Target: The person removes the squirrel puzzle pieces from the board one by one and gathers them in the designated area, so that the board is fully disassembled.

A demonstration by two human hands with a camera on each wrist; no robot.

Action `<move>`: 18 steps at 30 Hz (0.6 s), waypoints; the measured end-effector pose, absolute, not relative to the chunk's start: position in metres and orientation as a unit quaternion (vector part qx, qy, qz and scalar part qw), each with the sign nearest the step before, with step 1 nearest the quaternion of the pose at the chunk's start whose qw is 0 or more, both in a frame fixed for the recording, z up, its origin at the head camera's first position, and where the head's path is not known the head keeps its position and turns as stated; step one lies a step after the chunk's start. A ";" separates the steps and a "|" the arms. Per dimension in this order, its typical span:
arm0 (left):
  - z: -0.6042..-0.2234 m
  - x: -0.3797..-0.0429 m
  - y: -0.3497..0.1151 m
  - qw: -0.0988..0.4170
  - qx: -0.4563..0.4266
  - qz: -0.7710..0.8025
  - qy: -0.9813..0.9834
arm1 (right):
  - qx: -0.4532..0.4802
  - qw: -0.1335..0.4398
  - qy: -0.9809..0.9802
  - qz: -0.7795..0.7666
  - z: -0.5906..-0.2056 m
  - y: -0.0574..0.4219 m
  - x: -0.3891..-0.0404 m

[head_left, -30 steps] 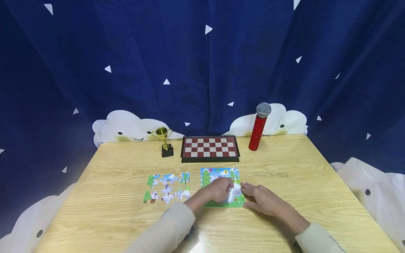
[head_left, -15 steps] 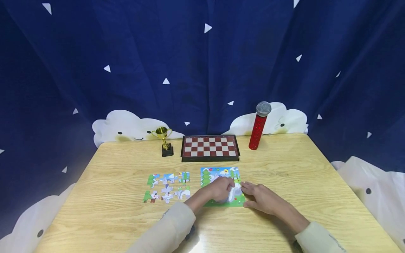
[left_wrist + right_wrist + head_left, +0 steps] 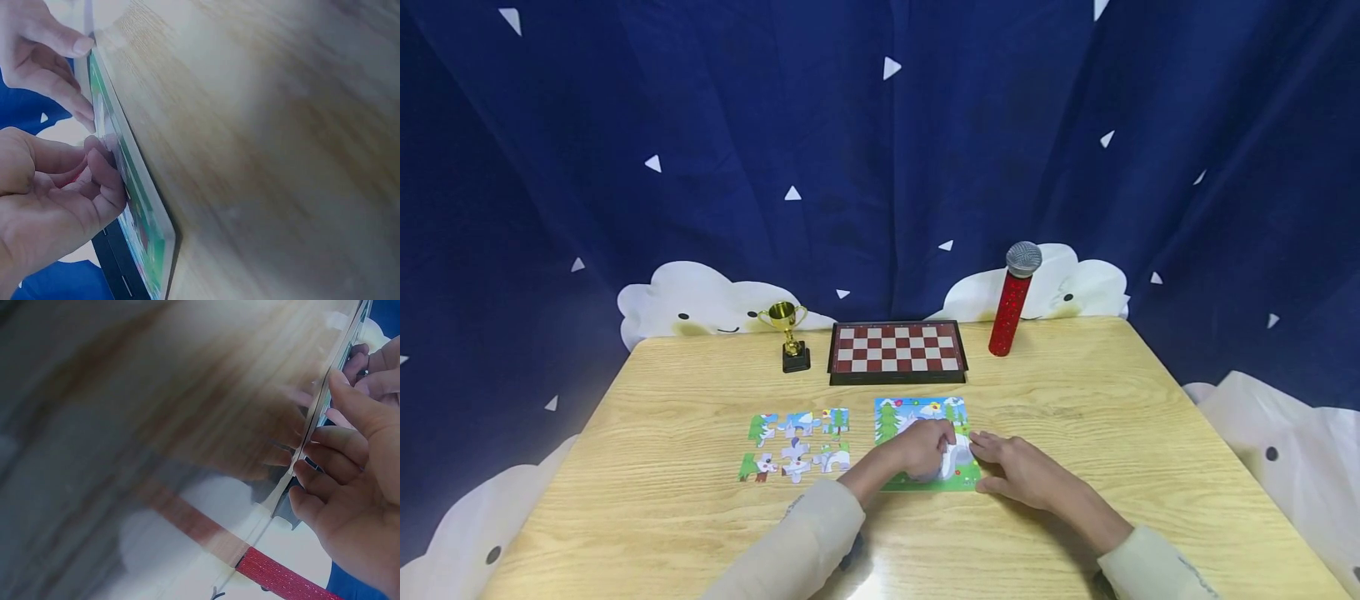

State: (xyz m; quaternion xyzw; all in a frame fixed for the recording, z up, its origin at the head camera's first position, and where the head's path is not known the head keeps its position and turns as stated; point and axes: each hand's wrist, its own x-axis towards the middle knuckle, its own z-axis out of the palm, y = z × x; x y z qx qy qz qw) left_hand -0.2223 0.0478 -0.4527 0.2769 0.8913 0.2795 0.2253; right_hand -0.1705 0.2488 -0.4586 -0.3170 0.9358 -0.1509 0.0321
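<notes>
A jigsaw puzzle board [image 3: 889, 418] with a bright picture of trees, sky and a pale animal lies flat at mid-table. Reaching over it, my left hand [image 3: 919, 450] has its fingers curled, the fingertips low on the board's right half. In the left wrist view the left hand's thumb and fingertips [image 3: 100, 172] come together at the board's surface; whether a piece is between them is hidden. My right hand [image 3: 1018, 471] rests along the board's right edge, fingers loosely extended and touching it. To the left lie several loose puzzle pieces [image 3: 796, 454] in two rows.
Behind the puzzle board is a red-and-white chessboard [image 3: 898, 348] in a black frame. A gold trophy cup [image 3: 785, 317] stands to its left, a red microphone [image 3: 1011, 312] to its right. A dark blue curtain [image 3: 880, 150] hangs beyond the wooden table [image 3: 647, 500].
</notes>
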 end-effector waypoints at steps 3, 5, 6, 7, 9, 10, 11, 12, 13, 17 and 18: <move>-0.450 -0.222 0.049 0.226 0.274 0.276 0.893 | -0.316 0.032 0.936 -0.151 -0.458 0.249 -0.170; -0.448 -0.222 0.051 0.230 0.271 0.269 0.895 | -0.316 0.032 0.936 -0.151 -0.457 0.248 -0.170; -0.447 -0.221 0.052 0.232 0.268 0.268 0.896 | -0.316 0.032 0.936 -0.151 -0.457 0.248 -0.170; -0.447 -0.221 0.052 0.233 0.266 0.266 0.897 | -0.316 0.033 0.936 -0.151 -0.457 0.248 -0.170; -0.445 -0.221 0.054 0.236 0.263 0.261 0.898 | -0.314 0.035 0.936 -0.152 -0.456 0.248 -0.170; -0.445 -0.221 0.054 0.237 0.261 0.259 0.899 | -0.314 0.036 0.937 -0.152 -0.456 0.248 -0.170; -0.444 -0.221 0.055 0.238 0.258 0.259 0.900 | -0.313 0.037 0.937 -0.153 -0.456 0.248 -0.170; -0.444 -0.220 0.055 0.237 0.258 0.259 0.900 | -0.313 0.038 0.937 -0.153 -0.456 0.248 -0.170; -0.445 -0.220 0.055 0.235 0.258 0.258 0.901 | -0.313 0.038 0.937 -0.153 -0.456 0.248 -0.170; -0.445 -0.220 0.054 0.238 0.251 0.260 0.902 | -0.313 0.038 0.937 -0.151 -0.456 0.248 -0.170; -0.445 -0.220 0.054 0.241 0.249 0.262 0.901 | -0.313 0.038 0.937 -0.151 -0.456 0.248 -0.170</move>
